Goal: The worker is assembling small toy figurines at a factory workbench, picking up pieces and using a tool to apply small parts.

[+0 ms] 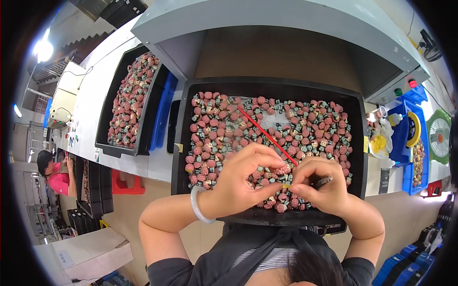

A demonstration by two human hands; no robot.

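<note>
My left hand (238,178), with a pale bangle at the wrist, is closed in a pinch on a small pink knobbly figurine (285,169). My right hand (320,183) is closed around a thin red-handled tool (267,135). Its long handle slants up and left over the tray, and a dark end shows among the fingers. A small yellow piece (286,186) sits between the fingertips of both hands; which hand grips it I cannot tell. Below lies a black tray (274,85) filled with pink and grey-green figurines (214,121).
A grey metal booth (286,14) arches over the tray's far side. At left stands another black tray (101,140) of figurines, beside a blue bin edge (164,112). On the right are a blue crate (400,138), yellow tape roll (413,128) and green fan (438,136). Another person (59,174) sits far left.
</note>
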